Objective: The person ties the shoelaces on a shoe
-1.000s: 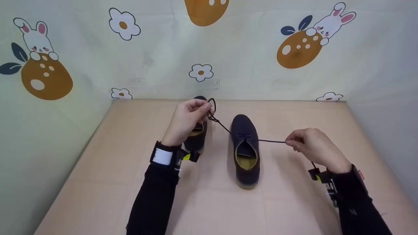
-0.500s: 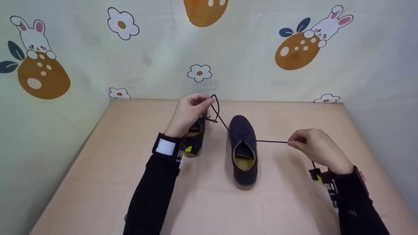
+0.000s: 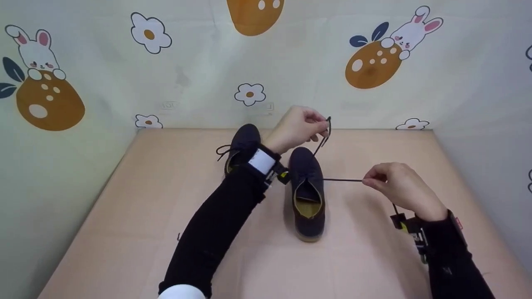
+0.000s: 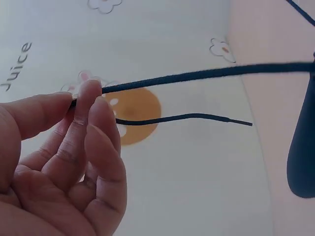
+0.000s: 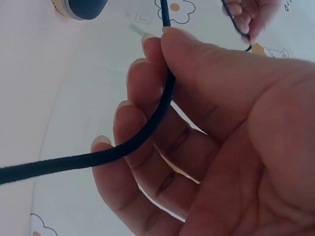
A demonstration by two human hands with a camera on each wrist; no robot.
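Note:
A dark navy shoe (image 3: pixel 308 224) stands on the table, toe pointing away. Above its toe, my left hand (image 3: pixel 296 128) pinches one shoelace (image 4: pixel 197 74) between thumb and fingertips. The lace's loose tip (image 4: pixel 241 122) sticks out past those fingers in the left wrist view. To the right of the shoe, my right hand (image 3: pixel 401 189) holds the other shoelace (image 3: pixel 343 180) between thumb and index finger, drawn straight out sideways. In the right wrist view the rest of that lace (image 5: pixel 74 160) trails across the curled fingers.
Another dark shoe (image 3: pixel 246 136) stands to the left, partly hidden by my left forearm, its lace loops (image 3: pixel 223 151) out at the side. A patterned cloth wall (image 3: pixel 199 83) rises behind the table (image 3: pixel 137 199).
My left hand has swung right with its lace, from over the left shoe to above the other shoe's toe. The right hand stays nearly still, keeping its lace taut.

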